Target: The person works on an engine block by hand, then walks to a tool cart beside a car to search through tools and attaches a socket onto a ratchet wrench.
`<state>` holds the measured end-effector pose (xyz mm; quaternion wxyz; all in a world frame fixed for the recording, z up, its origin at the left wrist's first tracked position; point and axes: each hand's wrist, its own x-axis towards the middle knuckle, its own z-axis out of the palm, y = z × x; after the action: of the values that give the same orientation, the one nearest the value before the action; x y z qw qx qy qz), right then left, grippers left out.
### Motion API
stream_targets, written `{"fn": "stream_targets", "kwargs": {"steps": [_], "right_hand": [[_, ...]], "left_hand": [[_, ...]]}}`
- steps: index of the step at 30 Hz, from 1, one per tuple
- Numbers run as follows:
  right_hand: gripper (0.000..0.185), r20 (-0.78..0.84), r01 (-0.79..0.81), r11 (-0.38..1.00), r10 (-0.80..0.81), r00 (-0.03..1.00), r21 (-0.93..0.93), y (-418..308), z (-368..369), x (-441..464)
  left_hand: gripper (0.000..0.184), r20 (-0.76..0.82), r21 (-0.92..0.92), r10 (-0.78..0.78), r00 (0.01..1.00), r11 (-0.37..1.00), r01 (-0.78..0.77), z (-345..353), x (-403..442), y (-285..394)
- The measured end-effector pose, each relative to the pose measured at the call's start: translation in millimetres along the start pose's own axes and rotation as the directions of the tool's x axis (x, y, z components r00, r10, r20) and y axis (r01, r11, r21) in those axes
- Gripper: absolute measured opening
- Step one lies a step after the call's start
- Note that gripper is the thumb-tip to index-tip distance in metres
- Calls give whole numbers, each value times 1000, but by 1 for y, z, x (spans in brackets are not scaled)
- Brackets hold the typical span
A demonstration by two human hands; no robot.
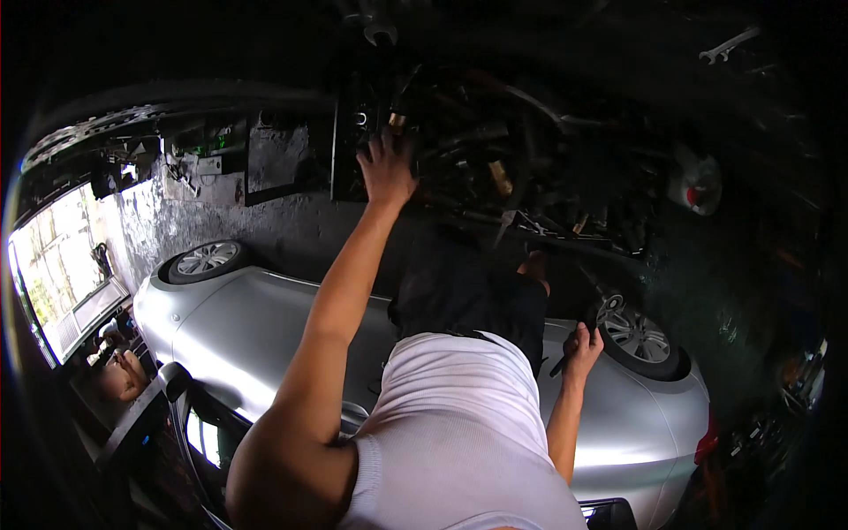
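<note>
My left hand (389, 170) reaches over a dark tray (334, 146) crowded with tools, its fingers spread. Close to its fingertips is a small brass-coloured cylindrical piece (397, 120); whether they touch it I cannot tell. Lower on the right, beside the silver car (291, 327), my right hand (582, 351) is closed around a wrench (609, 306). The wrench's round ring end sticks up above the fist, and a dark end shows below it. Many tools in the tray are lost in shadow.
An open-end wrench (729, 45) lies at the upper right, another wrench (381, 34) at the top. A pale container with a red spot (696, 187) stands right of the tray. Another person (124, 375) is at the far left, near a bright opening (57, 265).
</note>
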<state>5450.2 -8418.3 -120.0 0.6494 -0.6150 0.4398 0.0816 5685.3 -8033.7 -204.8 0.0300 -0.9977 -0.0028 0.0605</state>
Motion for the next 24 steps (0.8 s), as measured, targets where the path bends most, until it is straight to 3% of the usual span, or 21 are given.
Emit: {"fn": "stream_targets", "kwargs": {"steps": [3,6,9,13,16,20,24], "right_hand": [[20,-15,38,999,-38,999,-32,8,-7,1],[20,-20,66,995,-67,998,-69,9,-7,-2],[22,-55,22,1000,-24,998,-21,7,-3,-1],[26,-103,50,997,-56,993,-60,6,0,-1],[28,-108,14,999,-18,994,-33,4,0,0],[28,-83,-2,1000,1,997,-20,5,-2,3],[27,-68,38,996,-43,997,-76,-1,4,1]], "left_hand": [[60,-83,-115,-196,977,976,186,-3,-5,-32],[52,14,-299,-203,979,934,197,7,-14,-72],[42,-59,-582,-283,957,789,197,11,-20,-86],[33,-14,-787,-477,879,548,284,-6,-33,-89],[35,-134,-797,-514,847,564,216,-17,-40,-82],[38,56,-816,-527,848,465,344,-4,-50,-82],[38,11,-782,-518,855,528,331,3,-52,-70]]}}
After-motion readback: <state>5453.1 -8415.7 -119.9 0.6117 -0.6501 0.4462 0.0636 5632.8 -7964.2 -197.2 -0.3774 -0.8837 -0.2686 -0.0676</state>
